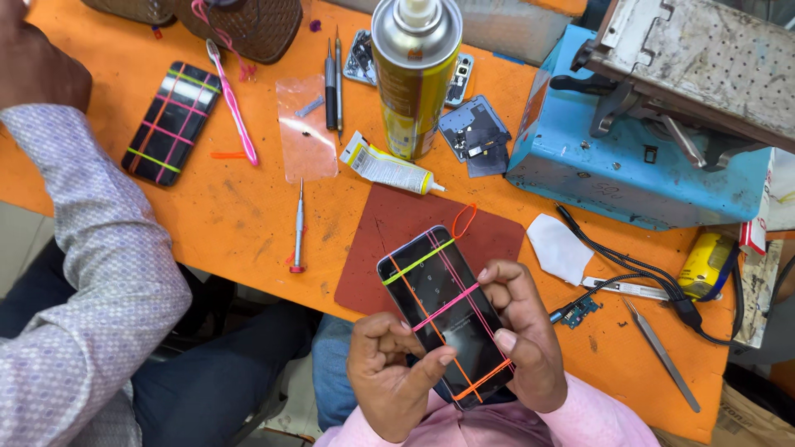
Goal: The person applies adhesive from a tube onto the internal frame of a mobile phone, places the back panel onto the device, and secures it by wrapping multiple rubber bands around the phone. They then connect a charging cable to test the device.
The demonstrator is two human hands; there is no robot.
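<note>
Phone (443, 310): held at 6 o'clock of the view, above the near edge of the bench (248, 215); dark glass face up, bound by crossed rubber bands in yellow-green, pink and orange.
Long axis: runs from 11 o'clock to 5 o'clock; far end over the red mat (389, 240), near end toward the body.
Left hand (393, 372): grip closed on the phone's lower left edge, thumb laid across the glass.
Right hand (522, 339): grip closed along the phone's right edge, fingertips (484, 277) curled onto the bands.
Loose orange band (464, 219): on the mat at 12 o'clock of the phone, just beside its far end.
Glue tube (385, 167): at 11 o'clock, beyond the mat, nozzle toward 4 o'clock.
Spray can (414, 74): upright at 12 o'clock, well apart from the phone.
Screwdriver (298, 228): at 9 o'clock, lying roughly 12 to 6.
Second banded phone (172, 122): at 10 o'clock, far left on the bench.
Blue machine (629, 157): at 2 o'clock.
Tweezers (662, 354), cable (629, 265): at 3 o'clock, right of the right hand.
Another person's sleeve (99, 281): at 9 o'clock, clear of the phone.
Obstructions: none between hands and phone.
</note>
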